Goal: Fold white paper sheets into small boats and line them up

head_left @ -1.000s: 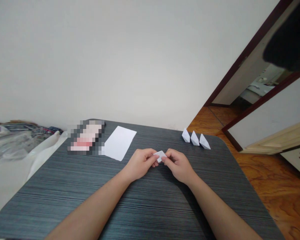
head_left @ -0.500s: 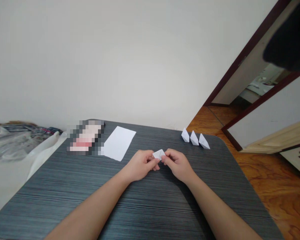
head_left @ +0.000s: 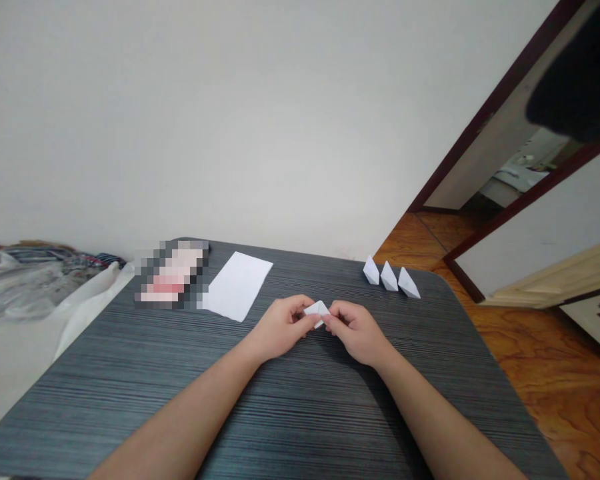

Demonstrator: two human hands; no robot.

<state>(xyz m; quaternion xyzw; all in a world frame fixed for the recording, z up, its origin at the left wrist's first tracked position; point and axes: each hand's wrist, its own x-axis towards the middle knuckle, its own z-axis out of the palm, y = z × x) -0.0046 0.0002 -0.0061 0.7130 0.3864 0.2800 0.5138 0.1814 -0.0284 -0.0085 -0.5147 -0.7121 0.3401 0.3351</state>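
A small piece of folded white paper [head_left: 318, 309] is held between my two hands, above the middle of the dark table. My left hand [head_left: 284, 327] pinches its left side between thumb and fingers. On its right side, my right hand [head_left: 354, 331] grips it the same way, the two thumbs close together at its lower part. The paper shows a peaked top and a crease; its lower edges are partly hidden by the thumbs.
Three folded white paper boats [head_left: 389, 277] stand in a row at the table's back right. White paper sheets [head_left: 241, 285] lie back left, beside a pixelated flat object [head_left: 173, 273]. The dark table [head_left: 300, 420] meets a wall; clear plastic bags [head_left: 25, 293] lie left.
The folded paper has tilted and opened slightly between my fingers. My left fingers have curled up behind it, and my right thumb has moved a little left.
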